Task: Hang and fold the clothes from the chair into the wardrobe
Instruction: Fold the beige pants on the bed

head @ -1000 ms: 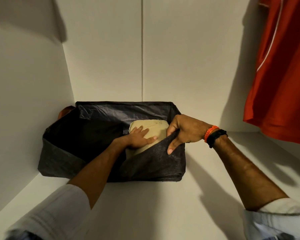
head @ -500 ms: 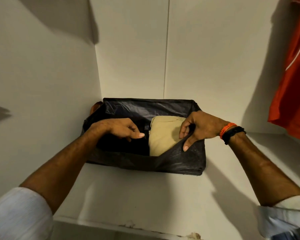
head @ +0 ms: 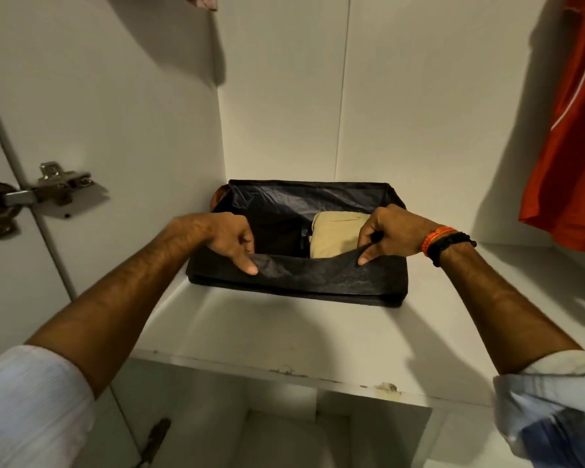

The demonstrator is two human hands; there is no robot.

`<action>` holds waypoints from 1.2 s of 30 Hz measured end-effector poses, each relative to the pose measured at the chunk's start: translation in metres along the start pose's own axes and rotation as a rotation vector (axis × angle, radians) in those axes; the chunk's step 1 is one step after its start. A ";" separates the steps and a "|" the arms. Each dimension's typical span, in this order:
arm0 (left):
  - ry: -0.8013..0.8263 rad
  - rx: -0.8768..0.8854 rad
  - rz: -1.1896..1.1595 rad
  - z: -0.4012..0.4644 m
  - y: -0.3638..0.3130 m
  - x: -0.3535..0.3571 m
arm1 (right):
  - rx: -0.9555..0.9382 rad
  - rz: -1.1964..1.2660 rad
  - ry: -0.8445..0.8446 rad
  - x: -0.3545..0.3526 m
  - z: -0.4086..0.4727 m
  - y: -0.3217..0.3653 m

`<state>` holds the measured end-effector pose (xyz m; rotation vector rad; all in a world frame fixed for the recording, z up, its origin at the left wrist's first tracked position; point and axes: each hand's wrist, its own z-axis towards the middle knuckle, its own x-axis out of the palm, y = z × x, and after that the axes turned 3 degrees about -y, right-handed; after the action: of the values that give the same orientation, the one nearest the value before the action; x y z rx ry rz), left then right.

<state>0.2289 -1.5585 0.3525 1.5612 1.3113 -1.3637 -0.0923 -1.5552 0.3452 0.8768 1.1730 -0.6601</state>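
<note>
A black fabric storage box (head: 304, 282) sits on the white wardrobe shelf (head: 284, 336), pushed toward the back left corner. Inside its right half lies a folded beige garment (head: 335, 238). My left hand (head: 227, 238) pinches the left part of the box's front rim. My right hand (head: 385, 234), with orange and black bands on its wrist, pinches the same rim further right, just in front of the beige garment. A red garment (head: 571, 146) hangs at the far right.
The wardrobe's left wall carries a metal door hinge (head: 38, 190). The shelf's front edge (head: 284, 369) is chipped, and a lower compartment (head: 284, 434) opens beneath it. A brown object (head: 220, 195) peeks out behind the box's back left corner.
My left hand came off the beige garment and out of the box, then took hold of the front rim. My head pulled back, so the shelf edge and hinge came into view.
</note>
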 end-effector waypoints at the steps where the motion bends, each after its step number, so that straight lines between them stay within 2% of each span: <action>1: -0.024 -0.036 0.072 -0.007 -0.001 0.001 | 0.007 -0.015 -0.002 -0.001 -0.005 0.000; 4: -0.162 -0.106 0.165 -0.017 0.003 0.004 | 0.032 -0.058 -0.019 -0.006 -0.011 -0.002; 7: -0.500 -0.166 0.202 -0.023 0.014 0.005 | 0.088 -0.131 -0.269 -0.007 -0.011 -0.005; 8: -0.539 -0.172 0.218 -0.026 0.014 0.006 | 0.104 -0.142 -0.309 -0.006 -0.012 -0.004; 13: -0.503 -0.162 0.393 -0.026 0.009 0.003 | 0.202 -0.214 -0.273 -0.006 -0.014 -0.003; 20: -0.316 -0.229 0.633 -0.028 0.038 -0.013 | 0.319 -0.332 -0.146 -0.017 -0.015 -0.008; 26: -0.476 -0.181 0.693 -0.017 0.065 -0.021 | 0.397 -0.418 -0.283 -0.017 -0.018 -0.009; 28: -0.498 -0.181 0.676 -0.009 0.067 -0.019 | 0.437 -0.407 -0.290 -0.010 -0.016 -0.007; 36: -0.399 -0.169 0.448 -0.005 0.058 -0.024 | 0.433 -0.223 -0.254 -0.011 -0.017 0.019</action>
<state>0.2870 -1.5749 0.3701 1.2835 0.7562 -1.1656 -0.0885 -1.5305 0.3578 0.9928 0.9174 -1.2029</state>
